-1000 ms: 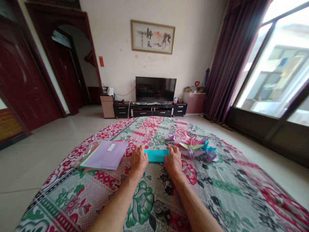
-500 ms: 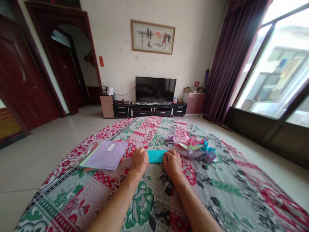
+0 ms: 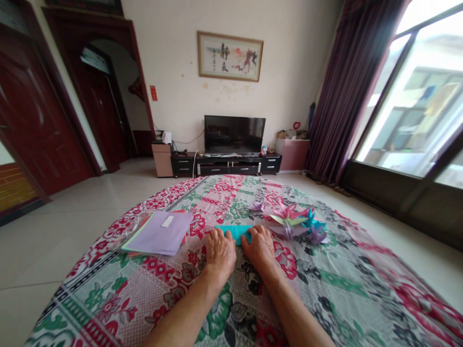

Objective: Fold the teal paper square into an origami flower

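A folded strip of teal paper (image 3: 236,230) lies on the flowered tablecloth (image 3: 231,299) in front of me. My left hand (image 3: 220,251) rests palm down on its left part, fingers together and pressing flat on the paper. Beside it, almost touching, my right hand (image 3: 259,246) presses the right part with curled fingers. Most of the strip is hidden under both hands.
A stack of coloured paper sheets (image 3: 159,232), lilac on top, lies to the left. Several folded paper flowers (image 3: 294,221) in pink, teal and purple lie to the right. Beyond the table are tiled floor, a TV stand (image 3: 231,164) and a big window at right.
Both hands have slid toward each other along the teal strip, so less of it shows between them. The view has shifted slightly.
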Demonstrator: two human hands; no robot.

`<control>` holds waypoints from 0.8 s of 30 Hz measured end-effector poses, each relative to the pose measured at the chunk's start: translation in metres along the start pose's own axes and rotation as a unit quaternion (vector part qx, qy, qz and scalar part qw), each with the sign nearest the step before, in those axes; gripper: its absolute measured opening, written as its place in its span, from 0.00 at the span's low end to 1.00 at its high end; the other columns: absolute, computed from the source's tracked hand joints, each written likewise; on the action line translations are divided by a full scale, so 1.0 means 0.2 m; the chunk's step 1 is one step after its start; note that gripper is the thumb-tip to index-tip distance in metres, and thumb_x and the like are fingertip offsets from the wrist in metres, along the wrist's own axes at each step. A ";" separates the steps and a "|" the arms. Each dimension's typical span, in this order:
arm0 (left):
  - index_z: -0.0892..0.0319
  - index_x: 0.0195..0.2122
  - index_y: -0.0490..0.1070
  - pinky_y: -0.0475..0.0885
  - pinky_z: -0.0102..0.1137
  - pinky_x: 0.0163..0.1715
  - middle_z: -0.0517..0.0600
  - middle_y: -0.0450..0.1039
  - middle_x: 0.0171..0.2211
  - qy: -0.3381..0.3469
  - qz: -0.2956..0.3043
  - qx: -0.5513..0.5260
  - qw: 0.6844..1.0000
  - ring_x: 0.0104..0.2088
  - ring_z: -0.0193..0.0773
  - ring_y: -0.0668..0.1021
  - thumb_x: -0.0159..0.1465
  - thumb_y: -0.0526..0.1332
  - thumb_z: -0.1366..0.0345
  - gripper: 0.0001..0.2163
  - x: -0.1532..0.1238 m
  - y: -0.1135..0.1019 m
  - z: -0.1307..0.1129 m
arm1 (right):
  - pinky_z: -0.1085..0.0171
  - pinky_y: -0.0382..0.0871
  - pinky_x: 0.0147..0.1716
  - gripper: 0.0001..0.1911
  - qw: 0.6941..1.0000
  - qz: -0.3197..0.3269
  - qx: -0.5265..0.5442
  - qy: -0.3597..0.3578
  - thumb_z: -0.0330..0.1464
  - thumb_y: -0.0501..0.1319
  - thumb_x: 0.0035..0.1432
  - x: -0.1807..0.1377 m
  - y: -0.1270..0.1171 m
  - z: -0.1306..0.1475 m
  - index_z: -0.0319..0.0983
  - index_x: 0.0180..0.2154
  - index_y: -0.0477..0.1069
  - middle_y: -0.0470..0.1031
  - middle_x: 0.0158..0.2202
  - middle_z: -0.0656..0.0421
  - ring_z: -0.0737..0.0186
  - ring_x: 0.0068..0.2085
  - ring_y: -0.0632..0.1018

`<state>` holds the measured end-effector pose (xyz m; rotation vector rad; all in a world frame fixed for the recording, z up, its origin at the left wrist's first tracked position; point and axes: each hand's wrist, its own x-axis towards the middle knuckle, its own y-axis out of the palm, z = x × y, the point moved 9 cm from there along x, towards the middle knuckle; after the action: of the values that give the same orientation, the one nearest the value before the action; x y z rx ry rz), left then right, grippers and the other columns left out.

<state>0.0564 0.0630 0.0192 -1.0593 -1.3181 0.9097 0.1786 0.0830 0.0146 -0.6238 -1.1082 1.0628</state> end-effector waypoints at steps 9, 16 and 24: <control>0.64 0.46 0.71 0.62 0.45 0.46 0.66 0.68 0.48 -0.013 0.015 -0.013 1.000 0.49 0.54 0.68 0.65 0.47 0.64 0.16 -0.01 0.00 -0.02 | 0.62 0.60 0.47 0.13 1.000 -0.001 -0.010 -0.003 0.36 0.56 0.55 0.00 0.00 0.01 0.37 0.39 0.75 0.73 0.42 0.51 0.53 0.45 0.70; 0.66 0.49 0.69 0.62 0.43 0.50 0.64 0.67 0.52 0.038 -0.001 -0.031 0.999 0.53 0.51 0.66 0.65 0.46 0.67 0.17 0.01 0.06 -0.04 | 0.62 0.60 0.47 0.13 1.000 -0.010 -0.013 -0.008 0.36 0.56 0.55 -0.01 0.00 0.01 0.37 0.38 0.75 0.73 0.41 0.51 0.54 0.45 0.70; 0.67 0.51 0.66 0.63 0.43 0.50 0.64 0.63 0.55 0.035 -0.005 -0.049 0.998 0.54 0.51 0.66 0.66 0.46 0.65 0.18 0.00 0.11 -0.02 | 0.63 0.59 0.47 0.13 1.000 -0.005 -0.016 -0.007 0.36 0.56 0.56 -0.01 0.00 0.00 0.37 0.39 0.75 0.73 0.42 0.51 0.55 0.45 0.70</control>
<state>0.0621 0.0691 -0.0006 -1.1482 -1.3195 0.8007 0.1778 0.0817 0.0142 -0.6358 -1.1412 1.0433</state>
